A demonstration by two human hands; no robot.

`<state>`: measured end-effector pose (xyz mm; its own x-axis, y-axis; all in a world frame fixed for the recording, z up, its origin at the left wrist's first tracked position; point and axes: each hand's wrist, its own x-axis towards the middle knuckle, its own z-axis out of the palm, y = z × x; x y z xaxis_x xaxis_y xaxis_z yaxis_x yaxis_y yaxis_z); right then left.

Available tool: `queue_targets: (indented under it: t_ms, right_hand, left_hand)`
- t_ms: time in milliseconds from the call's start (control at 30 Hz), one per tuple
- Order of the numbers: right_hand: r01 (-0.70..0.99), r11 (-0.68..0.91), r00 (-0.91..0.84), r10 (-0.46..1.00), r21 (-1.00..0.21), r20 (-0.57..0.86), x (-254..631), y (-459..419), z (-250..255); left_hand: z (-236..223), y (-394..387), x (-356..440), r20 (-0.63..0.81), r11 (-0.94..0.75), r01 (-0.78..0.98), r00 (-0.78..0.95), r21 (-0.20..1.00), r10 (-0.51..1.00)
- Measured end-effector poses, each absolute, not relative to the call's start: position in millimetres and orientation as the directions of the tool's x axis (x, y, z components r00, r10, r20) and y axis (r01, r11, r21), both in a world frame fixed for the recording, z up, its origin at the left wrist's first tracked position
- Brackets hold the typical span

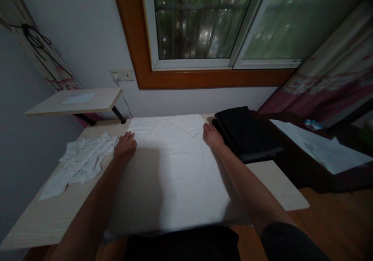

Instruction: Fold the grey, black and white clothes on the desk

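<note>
A large white cloth [175, 167] lies spread over the table in front of me, its near edge hanging by my lap. Faint creases and a folded triangular patch show near its far edge. My left hand [126, 144] rests on the cloth's far left edge, palm down with fingers slightly apart. At the far right edge, my right hand [213, 135] has its fingers drawn together on the cloth's border. The thumb and the underside of that hand are hard to see. Just left of my left hand lies a crumpled white garment [84, 160].
A small raised shelf [75, 101] with a paper on it stands at the back left. Folded black cloth [244, 130] lies right of the white cloth. Farther right, a paper sheet [320, 146] lies on a dark surface. A window [204, 27] and wall sockets [121, 75] are behind.
</note>
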<state>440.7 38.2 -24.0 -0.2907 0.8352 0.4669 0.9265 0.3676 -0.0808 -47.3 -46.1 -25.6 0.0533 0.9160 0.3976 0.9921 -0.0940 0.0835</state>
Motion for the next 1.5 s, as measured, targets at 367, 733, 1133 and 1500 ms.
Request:
queue_targets:
  t_ms: [367, 733, 1133, 1500]
  right_hand:
    - [0.895, 0.446, -0.384, 0.808, -0.036, 0.448, 457, -21, -30]
    - [0.892, 0.449, -0.38, 0.813, -0.059, 0.441, 459, -21, -31]
    - [0.902, 0.432, -0.384, 0.816, -0.016, 0.433, 447, 8, -22]
    - [0.903, 0.426, -0.356, 0.82, -0.061, 0.449, 452, -14, -19]
  left_hand:
    - [-25, -116, -46, 0.337, -0.225, 0.972, 0.189, 0.069, 0.922]
    - [-17, -112, -45, 0.358, -0.207, 0.972, 0.155, 0.112, 0.921]
    - [-22, -72, -52, 0.349, -0.195, 0.979, 0.162, 0.061, 0.923]
    - [-19, -89, -48, 0.322, -0.201, 0.978, 0.172, 0.061, 0.931]
